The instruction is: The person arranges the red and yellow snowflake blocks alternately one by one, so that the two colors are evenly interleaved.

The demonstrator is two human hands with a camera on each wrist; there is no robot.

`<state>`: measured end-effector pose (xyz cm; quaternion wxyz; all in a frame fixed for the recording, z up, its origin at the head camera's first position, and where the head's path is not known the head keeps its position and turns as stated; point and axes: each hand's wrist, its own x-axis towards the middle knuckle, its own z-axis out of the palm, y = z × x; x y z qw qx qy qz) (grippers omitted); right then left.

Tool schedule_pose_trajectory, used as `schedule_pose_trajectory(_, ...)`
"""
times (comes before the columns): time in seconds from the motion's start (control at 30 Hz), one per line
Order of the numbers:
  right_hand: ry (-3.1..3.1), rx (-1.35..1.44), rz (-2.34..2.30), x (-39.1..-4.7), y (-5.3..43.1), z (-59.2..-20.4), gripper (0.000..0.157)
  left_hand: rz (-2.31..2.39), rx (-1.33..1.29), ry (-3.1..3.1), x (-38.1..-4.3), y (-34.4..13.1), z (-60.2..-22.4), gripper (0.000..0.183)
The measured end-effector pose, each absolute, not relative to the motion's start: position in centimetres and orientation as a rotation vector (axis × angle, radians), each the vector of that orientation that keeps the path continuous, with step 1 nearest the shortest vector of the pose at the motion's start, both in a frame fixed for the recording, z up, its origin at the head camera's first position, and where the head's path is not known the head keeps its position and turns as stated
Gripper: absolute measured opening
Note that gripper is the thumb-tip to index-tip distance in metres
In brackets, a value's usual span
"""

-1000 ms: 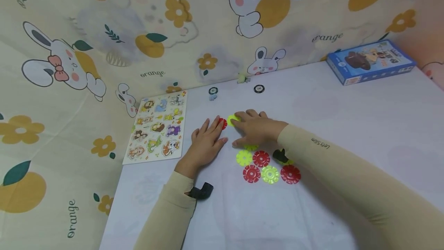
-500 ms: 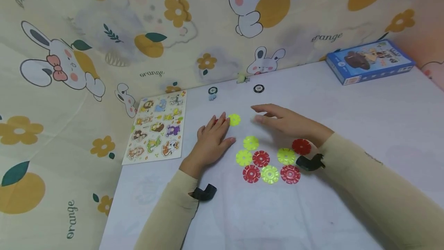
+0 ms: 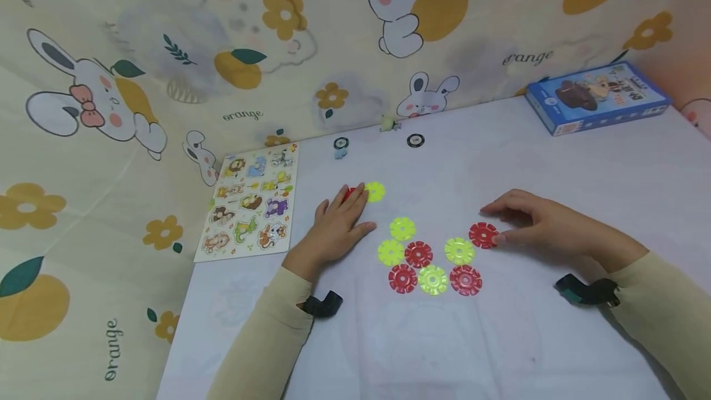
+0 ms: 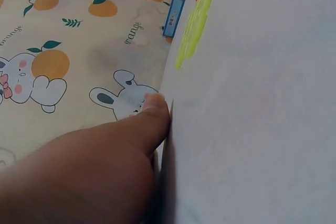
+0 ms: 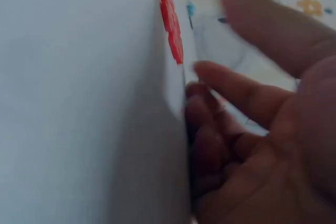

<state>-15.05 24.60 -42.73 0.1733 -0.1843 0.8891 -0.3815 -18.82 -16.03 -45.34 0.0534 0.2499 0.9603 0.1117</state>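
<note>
In the head view my left hand (image 3: 336, 230) lies with extended fingers over a red notched disc (image 3: 348, 194), which is mostly covered. A yellow-green notched disc (image 3: 375, 191) sits beside those fingertips. On the right, my right hand (image 3: 550, 230) has its thumb and fingers spread apart. Its thumb tip is at the edge of another red disc (image 3: 484, 235); whether it touches is unclear. The right wrist view shows red disc edges (image 5: 170, 22) beyond the parted fingers. Between the hands lie several more red and yellow-green discs (image 3: 432, 279), flat on the white table.
An animal puzzle board (image 3: 250, 202) lies at the left. Two black-and-white chips (image 3: 415, 140), a small blue piece (image 3: 340, 154) and a small greenish figure (image 3: 389, 122) are near the back. A blue box (image 3: 597, 97) stands back right, by the patterned cloth wall.
My right hand has left the upper yellow-green disc and swung right to the outer red disc. The left hand has slid slightly right, covering more of its red disc.
</note>
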Motion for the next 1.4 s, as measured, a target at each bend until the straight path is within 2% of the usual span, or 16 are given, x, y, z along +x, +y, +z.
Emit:
schedule_pose_trajectory(0.27, 2.634, -0.648, -1.017, -14.4, 23.4, -42.7, 0.036, 0.413, 0.769, 2.960, -18.6, -16.4, -45.3, 0.078)
schedule_pose_trajectory(0.47, 2.604, -0.623, -0.942, -14.7, 22.9, -42.3, 0.043, 0.391, 0.758, 2.917, -18.2, -15.9, -44.8, 0.079)
schedule_pose_trajectory(0.6, 2.562, -0.638, -0.948, -15.2, 22.8, -42.0, 0.041, 0.352, 0.750, 2.897, -18.2, -15.7, -44.9, 0.080)
schedule_pose_trajectory(0.7, 2.527, -0.590, -0.976, -16.2, 22.5, -41.8, 0.043, 0.333, 0.759, 2.894, -18.3, -15.6, -45.1, 0.080)
schedule_pose_trajectory(0.9, 2.449, -0.408, -1.152, -20.1, 19.1, -42.0, 0.027, 0.310, 0.737, 2.891, -18.3, -15.9, -45.4, 0.080)
schedule_pose_trajectory(1.0, 2.432, -0.308, -1.236, -21.9, 16.7, -42.2, 0.024, 0.318, 0.744, 2.884, -18.3, -16.0, -45.4, 0.079)
schedule_pose_trajectory(1.2, 2.422, -0.321, -1.252, -23.6, 12.9, -42.1, 0.038, 0.334, 0.747, 2.873, -18.3, -16.0, -45.5, 0.079)
schedule_pose_trajectory(1.3, 2.510, -0.462, -1.120, -23.3, 11.9, -41.9, 0.046, 0.332, 0.752, 2.879, -18.3, -16.0, -45.5, 0.078)
schedule_pose_trajectory(1.4, 2.619, -0.686, -0.788, -22.5, 11.5, -41.5, 0.054, 0.316, 0.758, 2.888, -18.4, -16.0, -45.5, 0.078)
